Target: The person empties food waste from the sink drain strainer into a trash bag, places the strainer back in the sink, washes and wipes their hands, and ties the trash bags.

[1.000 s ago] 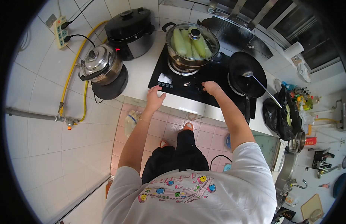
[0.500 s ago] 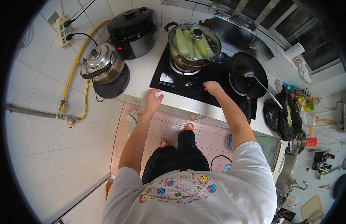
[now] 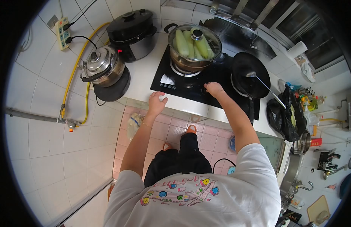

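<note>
My right hand [image 3: 214, 89] is at the front of the black glass gas stove [image 3: 185, 84], its fingers pinched on a stove knob that they mostly cover. My left hand [image 3: 157, 103] rests at the counter's front edge beside the stove's left corner, thumb and fingers apart, holding nothing. On the left burner stands a steamer pot [image 3: 187, 63] under a glass lid [image 3: 210, 34], with several pale green corn cobs [image 3: 182, 43] visible inside. A black wok [image 3: 245, 62] sits on the right burner, and a metal ladle [image 3: 265, 84] lies across it.
Left of the stove are a rice-cooker-like black appliance [image 3: 135, 41] and a steel pot [image 3: 101, 66] on a black base. A yellow gas hose [image 3: 74, 68] runs along the tiled wall. A black plastic bag [image 3: 281, 119] lies right of the wok.
The view has shifted very slightly. My right hand stays at the stove knob, and my left hand remains by the counter edge with its fingers a little lower.
</note>
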The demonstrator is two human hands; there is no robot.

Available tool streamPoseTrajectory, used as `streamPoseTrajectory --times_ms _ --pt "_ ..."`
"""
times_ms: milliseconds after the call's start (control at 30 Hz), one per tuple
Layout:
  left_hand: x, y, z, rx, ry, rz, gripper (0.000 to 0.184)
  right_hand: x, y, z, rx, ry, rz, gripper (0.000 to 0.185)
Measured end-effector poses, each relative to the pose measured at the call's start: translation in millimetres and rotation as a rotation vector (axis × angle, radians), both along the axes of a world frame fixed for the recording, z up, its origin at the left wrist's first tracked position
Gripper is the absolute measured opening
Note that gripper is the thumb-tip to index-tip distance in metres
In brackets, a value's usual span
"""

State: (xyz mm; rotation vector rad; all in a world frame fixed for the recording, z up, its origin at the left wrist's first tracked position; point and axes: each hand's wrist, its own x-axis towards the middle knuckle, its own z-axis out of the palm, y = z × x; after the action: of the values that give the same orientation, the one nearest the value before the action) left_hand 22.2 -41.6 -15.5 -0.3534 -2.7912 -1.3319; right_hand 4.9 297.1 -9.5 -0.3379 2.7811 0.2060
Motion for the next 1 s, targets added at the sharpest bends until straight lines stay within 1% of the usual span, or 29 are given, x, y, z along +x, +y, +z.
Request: streamPoseTrajectory --times_ms 167,300,500,600,700,1000 --pt "1 2 -6 0.015 -0.028 -0.020 0.024 2 0 3 -0.002 0.008 0.011 0.022" --pt "3 6 -2 0.004 -0.017 -0.054 0.024 1 -2 1 0.025 0.008 0.004 0.022" --pt "6 9 -7 0.007 -0.046 -0.079 0.025 5 -7 10 0.142 -0.008 0.009 0.021" --pt "4 11 -8 0.023 -0.051 -0.071 0.025 4 -9 8 0.182 0.032 0.029 0.022" --pt "2 11 -11 0.057 -0.055 -0.073 0.026 4 -9 7 0.167 -0.028 -0.035 0.023" --pt "6 14 -13 0.051 -0.094 -0.058 0.032 3 -8 1 0.176 0.006 -0.027 0.024"
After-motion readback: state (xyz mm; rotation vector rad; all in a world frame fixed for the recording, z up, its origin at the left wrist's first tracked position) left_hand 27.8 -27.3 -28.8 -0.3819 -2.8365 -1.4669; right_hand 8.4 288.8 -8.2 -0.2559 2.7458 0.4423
